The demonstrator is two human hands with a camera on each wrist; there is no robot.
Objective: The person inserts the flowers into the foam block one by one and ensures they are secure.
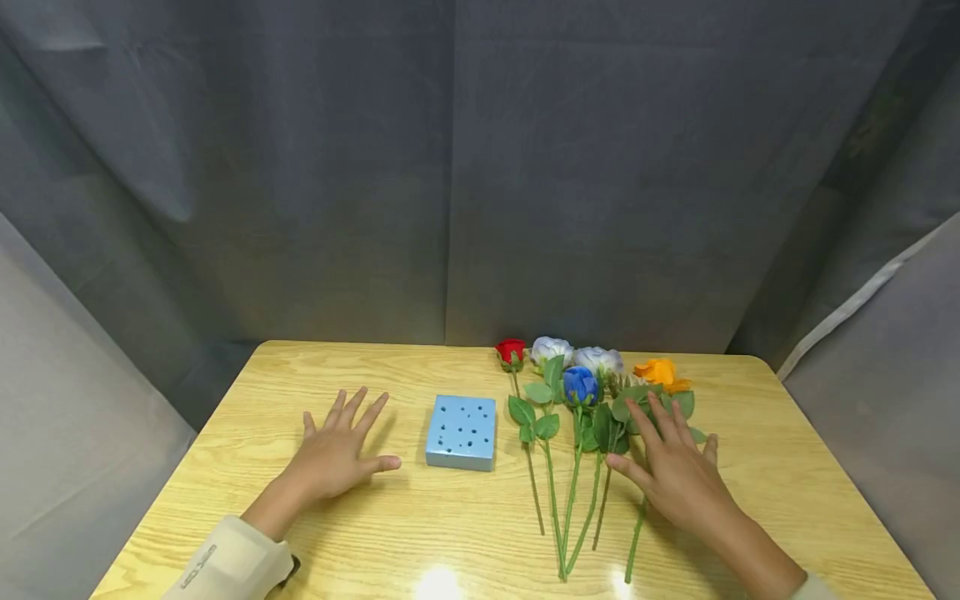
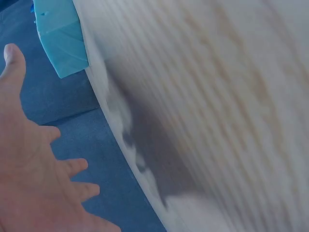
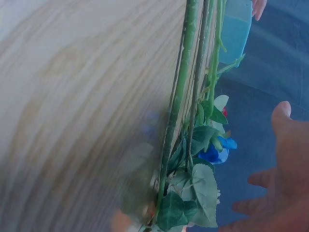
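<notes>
My left hand is spread over the table to the left of a light blue foam block with several small holes in its top. Nothing is in that hand; its shadow falls on the wood in the left wrist view. Over the leaves and stems at the right, my right hand has its fingers spread and holds nothing. Near it lie artificial flowers: a blue rose, an orange flower, two pale lavender flowers and a red rose. Their green stems point toward the front edge.
The wooden table has rounded back corners. Dark grey curtain hangs behind it, with paler cloth at the right and left sides. The blue block stands between my left hand and the flowers.
</notes>
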